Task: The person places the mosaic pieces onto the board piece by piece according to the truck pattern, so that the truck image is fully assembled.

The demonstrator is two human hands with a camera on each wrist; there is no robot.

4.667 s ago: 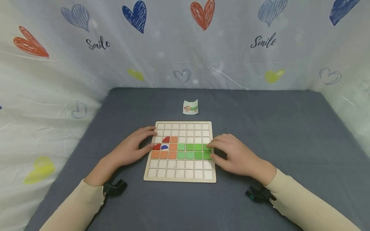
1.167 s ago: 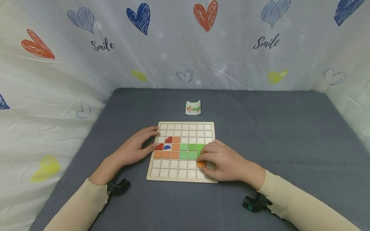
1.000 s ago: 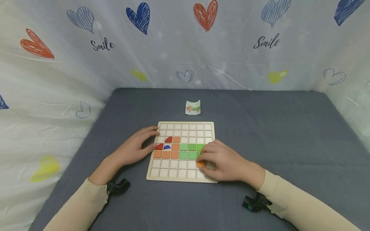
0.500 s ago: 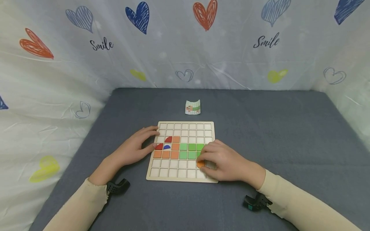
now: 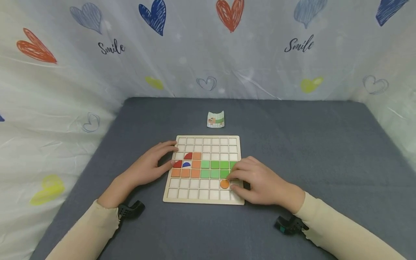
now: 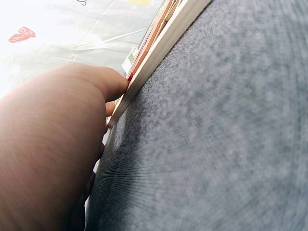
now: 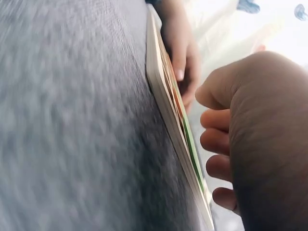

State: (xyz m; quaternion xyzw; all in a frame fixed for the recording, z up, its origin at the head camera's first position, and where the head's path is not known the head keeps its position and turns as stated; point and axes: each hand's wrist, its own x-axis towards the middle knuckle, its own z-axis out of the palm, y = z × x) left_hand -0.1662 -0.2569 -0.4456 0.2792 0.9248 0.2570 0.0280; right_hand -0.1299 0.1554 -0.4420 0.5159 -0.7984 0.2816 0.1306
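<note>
A wooden grid board (image 5: 203,202) lies on the table. Orange tiles (image 5: 185,173), red-and-white tiles (image 5: 188,156), a blue-and-white tile (image 5: 186,164) and green tiles (image 5: 215,164) fill part of its cells. One round orange piece (image 5: 224,184) sits below the green rows, near the right side. My right hand (image 5: 260,182) hovers at the board's right edge, thumb and fingertips just right of that piece and apart from it; the hand covers some right-hand cells. My left hand (image 5: 146,166) rests with extended fingers against the left edge, thumb by a red-and-white tile.
Behind the board stands a small curved picture card (image 5: 216,119) printed with a coloured grid. A dark grey cloth (image 5: 292,133) covers the table. A pale curtain (image 5: 253,54) with hearts hangs at the back and sides.
The right hand placed the round orange piece on the board, let go of it and drew back rightward, uncovering more green tiles. The left hand keeps its place at the edge.
</note>
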